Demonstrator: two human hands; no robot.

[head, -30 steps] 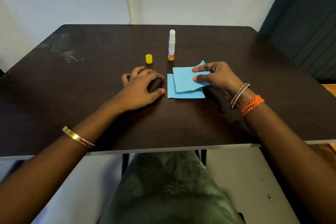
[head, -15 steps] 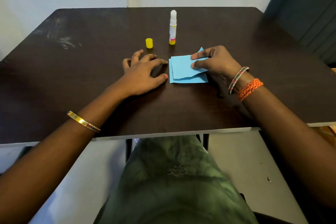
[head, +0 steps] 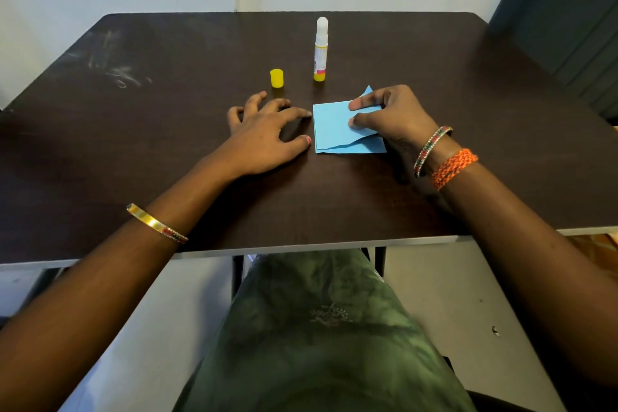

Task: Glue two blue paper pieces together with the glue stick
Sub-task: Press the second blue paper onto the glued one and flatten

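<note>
Two blue paper pieces lie stacked on the dark table (head: 167,150). The upper blue piece (head: 332,124) rests askew on the lower blue piece (head: 364,146). My right hand (head: 389,112) presses the upper piece down with finger and thumb on its right side. Just left of the papers, my left hand (head: 267,134) rests flat on the table with fingers spread, its fingertip near the paper's left edge. The glue stick (head: 321,48) stands upright and uncapped behind the papers. Its yellow cap (head: 277,78) stands to the left of it.
The table's front edge (head: 301,247) runs just above my lap. A dark chair (head: 568,20) stands at the far right. White smudges (head: 117,72) mark the table's left part. A white wall is behind the table.
My right hand has laid the upper blue piece down more squarely onto the lower one. The left hand stays flat beside the papers with fingers spread a little wider. The camera has shifted.
</note>
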